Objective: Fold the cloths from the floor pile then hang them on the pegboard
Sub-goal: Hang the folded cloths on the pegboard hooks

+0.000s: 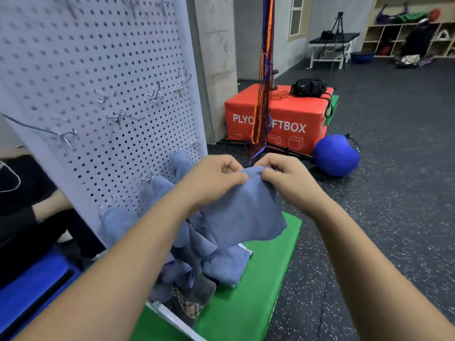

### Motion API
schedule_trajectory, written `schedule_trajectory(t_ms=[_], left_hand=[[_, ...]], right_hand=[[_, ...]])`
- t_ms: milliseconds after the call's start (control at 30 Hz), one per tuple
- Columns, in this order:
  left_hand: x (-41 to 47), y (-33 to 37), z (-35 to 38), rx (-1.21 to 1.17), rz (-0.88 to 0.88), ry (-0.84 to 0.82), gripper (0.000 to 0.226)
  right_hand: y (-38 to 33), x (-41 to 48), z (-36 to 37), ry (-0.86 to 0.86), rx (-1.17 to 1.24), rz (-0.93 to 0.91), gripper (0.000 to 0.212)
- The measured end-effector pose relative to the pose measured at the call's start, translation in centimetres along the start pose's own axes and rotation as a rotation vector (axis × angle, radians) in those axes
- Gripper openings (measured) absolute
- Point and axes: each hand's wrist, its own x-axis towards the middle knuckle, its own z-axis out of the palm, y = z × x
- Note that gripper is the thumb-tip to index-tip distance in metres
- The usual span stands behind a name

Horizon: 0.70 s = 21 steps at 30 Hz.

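Observation:
A blue cloth [246, 212] hangs folded in front of me, held up at its top edge. My left hand [211, 178] pinches that edge on the left and my right hand [285, 175] pinches it on the right, thumbs close together. Below lies the pile of cloths [211, 264], mostly blue with a grey and a checked one, on a green mat [266, 279]. The white pegboard [103, 94] stands to the left with several metal hooks. Blue cloths [157, 190] hang on its lower hooks.
A person in black [27, 207] sits at the left behind the pegboard. A blue mat [32, 291] lies at the lower left. An orange soft box [283, 119], a blue ball [336, 155] and hanging cords [264, 82] stand beyond on the dark speckled floor.

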Motion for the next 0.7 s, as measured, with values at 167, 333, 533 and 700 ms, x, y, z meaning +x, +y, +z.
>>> schedule_trajectory(t_ms=[167,333,533,700], left_hand=[[6.4,1.3,-3.0,-0.023,-0.054,0.053,0.009],[10.6,-0.5,-7.8,-0.138,-0.212,0.101,0.016],[12.8,-5.1,-10.2,-0.234,-0.244,0.314,0.004],[13.6,-7.5,-10.1,0.358,-0.149,0.436,0.023]], right_hand=[[-0.1,8.6,0.2,0.051,-0.111,-0.013,0.016],[-2.2,16.0,2.8,0.012,-0.049,-0.026,0.019],[-3.5,22.1,7.4,-0.065,-0.067,0.03,0.036],[-2.0,23.7,10.4,-0.097,-0.318,0.025,0.008]])
